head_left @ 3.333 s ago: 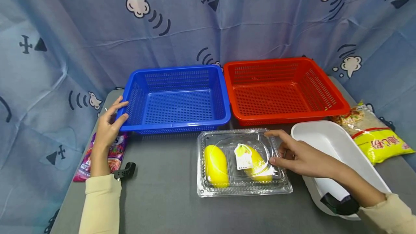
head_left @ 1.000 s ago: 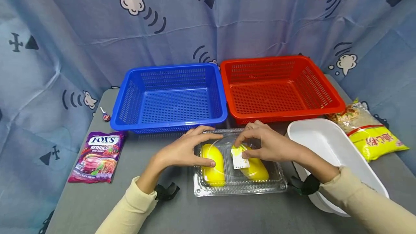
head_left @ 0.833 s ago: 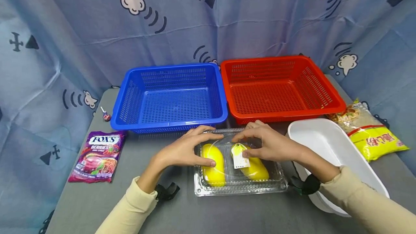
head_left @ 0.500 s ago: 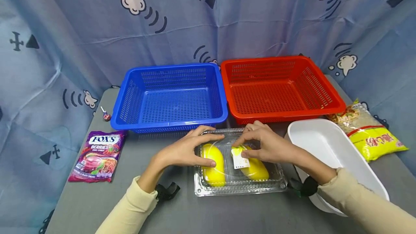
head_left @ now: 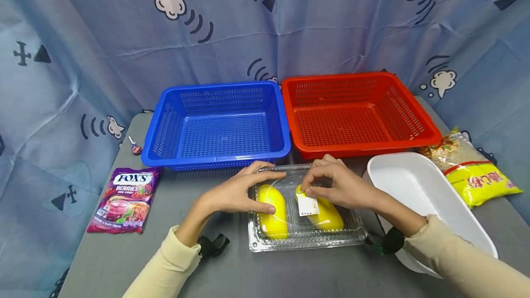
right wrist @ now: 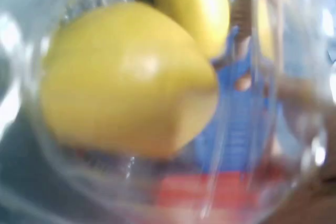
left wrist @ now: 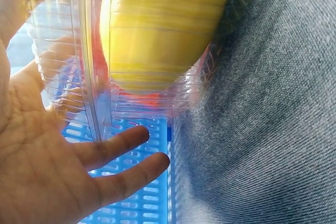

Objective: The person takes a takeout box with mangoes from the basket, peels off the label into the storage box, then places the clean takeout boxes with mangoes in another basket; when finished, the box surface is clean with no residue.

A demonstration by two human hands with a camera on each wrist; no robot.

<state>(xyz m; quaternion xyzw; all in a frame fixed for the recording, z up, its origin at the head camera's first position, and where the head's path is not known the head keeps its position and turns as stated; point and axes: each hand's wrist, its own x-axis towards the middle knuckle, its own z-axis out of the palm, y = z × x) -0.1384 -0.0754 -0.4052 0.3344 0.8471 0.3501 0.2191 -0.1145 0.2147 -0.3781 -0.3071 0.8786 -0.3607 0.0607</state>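
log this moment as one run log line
left hand: touches clear box; right hand: pinches label; inside: two yellow fruits; behind: blue basket, red basket

One box (head_left: 306, 243), two baskets (head_left: 217, 159), two bags (head_left: 126, 201)

1. Box (head_left: 308, 239): rectangular, clear plastic, with ribbed walls and a flanged rim; it lies flat on the grey table (head_left: 290, 272), its long side running left to right.
2. Lid (head_left: 293, 180): transparent, seated on the box, with a large circular outline moulded into its top.
3. Left fruit (head_left: 279, 224): smooth, yellow, elongated; lies inside the box, pointing roughly front to back.
4. Right fruit (head_left: 330, 219): likewise yellow and rounded; lies apart from the first, slanting from upper left to lower right.
5. Label (head_left: 308, 207): white, small dark print along its lower edge, seen over the right fruit; its upper part is partly hidden.
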